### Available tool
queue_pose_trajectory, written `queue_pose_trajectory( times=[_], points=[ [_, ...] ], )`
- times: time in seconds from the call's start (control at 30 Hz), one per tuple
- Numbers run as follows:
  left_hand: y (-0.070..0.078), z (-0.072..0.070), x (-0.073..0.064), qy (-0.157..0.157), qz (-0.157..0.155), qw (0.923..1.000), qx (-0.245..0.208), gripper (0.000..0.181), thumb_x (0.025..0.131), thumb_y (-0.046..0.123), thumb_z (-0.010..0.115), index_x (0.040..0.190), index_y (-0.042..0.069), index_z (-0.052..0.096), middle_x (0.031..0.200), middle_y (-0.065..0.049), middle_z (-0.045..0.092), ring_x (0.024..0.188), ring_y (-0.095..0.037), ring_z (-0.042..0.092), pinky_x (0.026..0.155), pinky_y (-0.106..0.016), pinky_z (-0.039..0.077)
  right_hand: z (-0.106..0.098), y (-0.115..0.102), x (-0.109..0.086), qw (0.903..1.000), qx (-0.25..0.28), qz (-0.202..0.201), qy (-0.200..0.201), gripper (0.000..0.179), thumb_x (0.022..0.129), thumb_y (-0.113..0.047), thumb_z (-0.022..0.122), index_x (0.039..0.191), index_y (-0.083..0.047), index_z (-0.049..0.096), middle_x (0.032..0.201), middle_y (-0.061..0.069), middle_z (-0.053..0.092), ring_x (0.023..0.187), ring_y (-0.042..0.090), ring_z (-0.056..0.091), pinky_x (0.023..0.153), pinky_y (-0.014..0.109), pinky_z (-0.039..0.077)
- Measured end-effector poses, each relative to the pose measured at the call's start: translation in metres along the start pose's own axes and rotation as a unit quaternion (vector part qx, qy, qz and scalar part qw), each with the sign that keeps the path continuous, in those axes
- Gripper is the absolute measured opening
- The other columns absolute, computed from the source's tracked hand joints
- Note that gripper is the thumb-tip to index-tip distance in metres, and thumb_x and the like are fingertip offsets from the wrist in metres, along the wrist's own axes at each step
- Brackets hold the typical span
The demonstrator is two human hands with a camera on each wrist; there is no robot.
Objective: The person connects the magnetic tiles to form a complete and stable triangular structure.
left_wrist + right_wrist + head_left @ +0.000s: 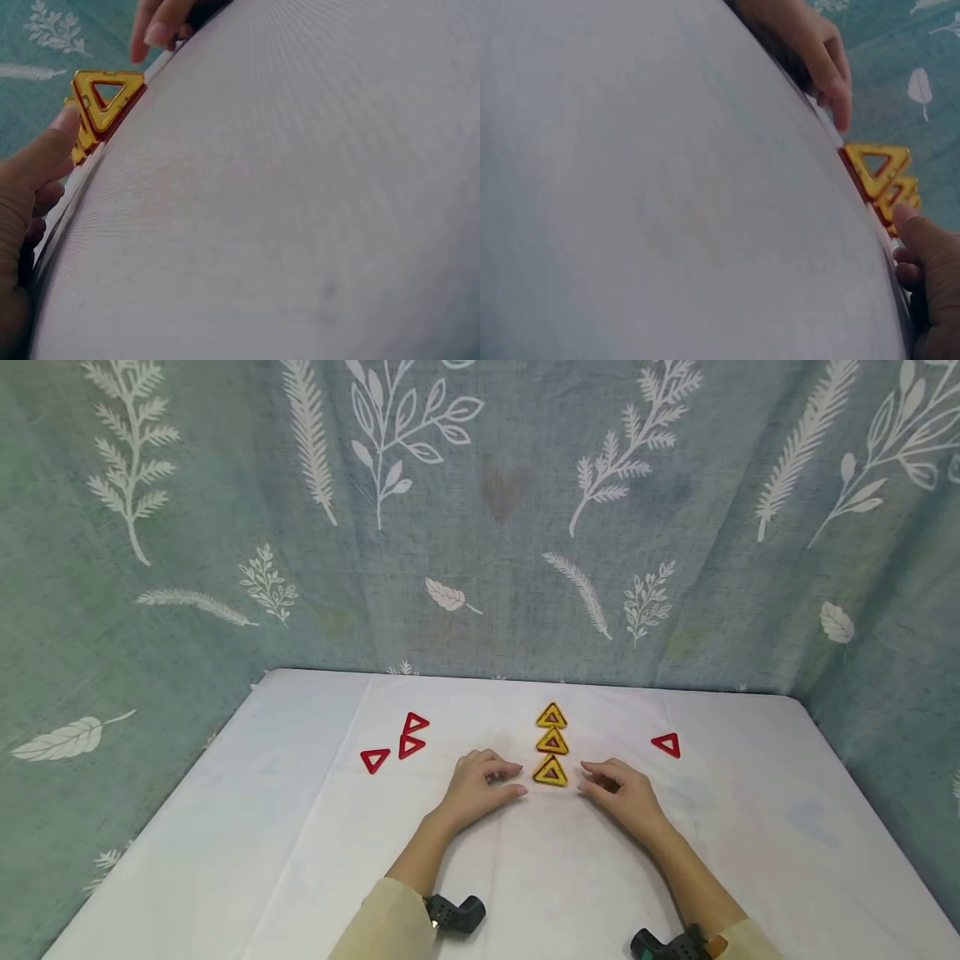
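Three yellow triangle magnetic tiles stand in a column running away from me: the near tile (551,782), the middle tile (552,750) and the far tile (552,724). Red shows along their edges; in the left wrist view red lies under the yellow of the front tile (86,97). My left hand (478,785) rests left of the near tile, fingers loosely bent, a small gap from it. On the other side my right hand (621,795) lies the same way, thumb and forefinger apart, also short of the tile. Neither hand holds anything.
Left of the column lie three red outline triangles, the upper two (407,723) touching or nearly so, the third (375,753) beside them. One more red triangle (678,745) lies to the right. A white cloth table (300,877) meets a leaf-patterned green curtain (495,635) behind.
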State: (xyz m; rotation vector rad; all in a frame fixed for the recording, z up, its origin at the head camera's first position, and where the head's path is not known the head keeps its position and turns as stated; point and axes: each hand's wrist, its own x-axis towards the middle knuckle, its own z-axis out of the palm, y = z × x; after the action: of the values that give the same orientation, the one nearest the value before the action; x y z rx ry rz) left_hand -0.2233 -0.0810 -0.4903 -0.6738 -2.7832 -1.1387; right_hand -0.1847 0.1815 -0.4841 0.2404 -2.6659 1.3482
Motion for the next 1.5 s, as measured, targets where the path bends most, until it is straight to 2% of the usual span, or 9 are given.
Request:
queue_pose_trajectory(
  times=[0.1,0.23,0.43,0.67,0.87,1.03,1.13,1.33,1.5],
  points=[
    [-0.005,-0.003,-0.005,0.009,0.002,0.9999,0.009,0.037,0.076,0.044,0.075,0.107,0.023,0.072,0.089,0.014,0.058,0.086,-0.007,0.048,0.085,-0.034,0.035,-0.006,0.007,-0.002,0.9999,-0.003,0.016,0.004,0.037,0.082,-0.02,0.074,0.117,-0.011,0.068,0.091,-0.001,0.064,0.08,0.013,0.053,0.07,0.02,0.046],
    [-0.012,-0.011,-0.012,0.01,0.006,0.9997,0.02,0.046,0.076,0.044,0.075,0.115,0.021,0.069,0.092,0.012,0.058,0.091,-0.009,0.05,0.089,-0.037,0.034,-0.016,0.018,-0.005,0.9992,-0.001,0.029,0.028,0.037,0.083,-0.019,0.073,0.119,-0.012,0.067,0.094,-0.001,0.064,0.082,0.012,0.054,0.071,0.017,0.046],
    [-0.023,-0.027,-0.027,0.028,0.002,0.9993,0.023,0.047,0.074,0.042,0.077,0.116,0.022,0.069,0.091,0.012,0.059,0.088,-0.009,0.049,0.085,-0.036,0.034,-0.021,0.023,-0.008,0.9983,0.002,0.031,0.048,0.036,0.082,-0.018,0.074,0.117,-0.01,0.068,0.089,0.001,0.06,0.078,0.011,0.051,0.067,0.016,0.045],
    [-0.039,-0.046,-0.05,0.048,-0.034,0.9982,0.009,0.045,0.073,0.04,0.08,0.114,0.025,0.07,0.093,0.016,0.059,0.086,-0.006,0.048,0.084,-0.035,0.034,-0.033,0.031,-0.012,0.9969,-0.018,0.01,0.076,0.035,0.079,-0.015,0.077,0.111,-0.006,0.07,0.083,0.002,0.06,0.07,0.006,0.049,0.062,0.017,0.043],
    [-0.054,-0.065,-0.067,0.064,-0.045,0.9969,0.007,0.041,0.073,0.038,0.08,0.11,0.025,0.071,0.094,0.016,0.06,0.087,-0.007,0.047,0.08,-0.034,0.036,-0.047,0.04,-0.015,0.9947,-0.04,0.027,0.091,0.041,0.081,-0.02,0.076,0.118,-0.005,0.066,0.089,0.004,0.06,0.073,0.004,0.048,0.064,0.013,0.042],
    [-0.064,-0.081,-0.081,0.071,-0.058,0.9958,-0.001,0.04,0.073,0.038,0.08,0.11,0.025,0.071,0.095,0.014,0.06,0.089,-0.008,0.048,0.081,-0.035,0.035,-0.057,0.044,-0.017,0.992,-0.042,0.042,0.112,0.043,0.081,-0.017,0.075,0.12,-0.002,0.064,0.09,0.005,0.057,0.074,0.002,0.046,0.064,0.01,0.039],
    [-0.071,-0.089,-0.09,0.077,-0.074,0.9943,0.002,0.042,0.073,0.039,0.08,0.112,0.025,0.07,0.097,0.013,0.059,0.092,-0.009,0.047,0.08,-0.035,0.036,-0.061,0.045,-0.017,0.9913,-0.031,0.048,0.119,0.043,0.081,-0.018,0.075,0.12,-0.002,0.064,0.09,0.006,0.056,0.074,0.0,0.046,0.064,0.009,0.039],
    [-0.084,-0.103,-0.102,0.096,-0.083,0.9918,0.02,0.049,0.074,0.037,0.08,0.118,0.021,0.068,0.099,0.009,0.061,0.094,-0.01,0.047,0.08,-0.035,0.036,-0.065,0.047,-0.017,0.9881,-0.019,0.056,0.142,0.043,0.082,-0.019,0.074,0.119,-0.001,0.064,0.095,0.008,0.057,0.077,-0.003,0.045,0.068,0.005,0.038],
    [-0.095,-0.114,-0.108,0.115,-0.087,0.9887,0.041,0.053,0.074,0.032,0.08,0.122,0.015,0.065,0.099,0.005,0.06,0.095,-0.012,0.045,0.078,-0.033,0.037,-0.068,0.054,-0.016,0.9873,-0.032,0.039,0.15,0.043,0.082,-0.019,0.075,0.119,-0.002,0.064,0.1,0.008,0.056,0.08,-0.006,0.045,0.07,0.004,0.036]
  ],
)
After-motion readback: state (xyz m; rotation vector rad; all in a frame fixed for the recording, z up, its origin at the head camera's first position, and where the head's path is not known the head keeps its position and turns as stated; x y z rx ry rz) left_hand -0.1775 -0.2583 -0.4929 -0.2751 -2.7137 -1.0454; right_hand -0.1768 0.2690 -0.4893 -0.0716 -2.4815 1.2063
